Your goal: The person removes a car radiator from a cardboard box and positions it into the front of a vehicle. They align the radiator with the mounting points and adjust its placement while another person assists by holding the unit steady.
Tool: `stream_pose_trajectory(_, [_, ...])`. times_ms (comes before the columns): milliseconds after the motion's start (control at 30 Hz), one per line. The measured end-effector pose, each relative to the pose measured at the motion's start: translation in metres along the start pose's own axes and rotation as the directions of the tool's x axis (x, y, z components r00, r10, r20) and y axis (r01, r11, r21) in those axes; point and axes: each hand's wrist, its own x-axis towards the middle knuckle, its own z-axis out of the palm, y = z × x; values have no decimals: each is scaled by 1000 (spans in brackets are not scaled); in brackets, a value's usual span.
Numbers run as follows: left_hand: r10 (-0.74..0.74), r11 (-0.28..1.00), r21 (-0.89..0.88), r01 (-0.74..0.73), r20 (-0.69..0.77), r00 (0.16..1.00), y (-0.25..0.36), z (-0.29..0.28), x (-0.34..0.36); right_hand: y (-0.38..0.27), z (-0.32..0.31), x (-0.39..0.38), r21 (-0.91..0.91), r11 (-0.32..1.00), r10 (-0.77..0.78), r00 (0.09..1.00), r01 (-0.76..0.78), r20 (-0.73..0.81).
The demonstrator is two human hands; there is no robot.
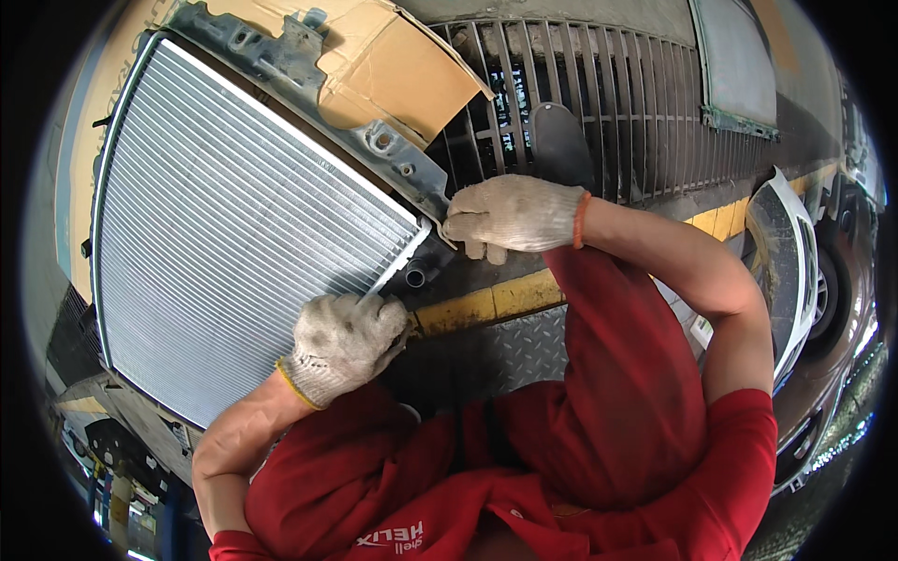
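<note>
A large car radiator [243, 220] with silver fins lies at the left, tilted, with a dark frame at its sides. My left hand [348, 338], in a dirty white knit glove with a yellow cuff, is closed on the radiator's near edge. Along the far edge runs a black metal bracket [374, 145] with holes and tabs. My right hand [513, 215], in a similar glove with an orange cuff, has its fingers curled at the bracket's near end, by the radiator's corner. Between my hands a black pipe stub [415, 273] sticks out.
Opened cardboard [402, 75] lies beyond the bracket. A metal floor grating [636, 112] spans the far side, with my dark shoe [559, 140] on it. A yellow painted strip [491, 301] borders a tread plate [528, 348]. At the right are a loose car bumper [790, 252] and a brown car [847, 309].
</note>
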Motion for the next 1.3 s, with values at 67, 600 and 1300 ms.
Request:
stream_pose_trajectory(67, [0,1000,4,0,-4,1000,0,1,0,-1,0,4,-102,993,52,999,-53,-9])
stream_pose_trajectory(600, [-21,1000,22,20,26,999,2,-2,-1,-7,4,-5,-55,996,-82,991,77,-108])
stream_pose_trajectory(1300, [20,999,34,-20,-2,1000,0,-5,1,17,-19,-9,530,834,-108,987,154,-117])
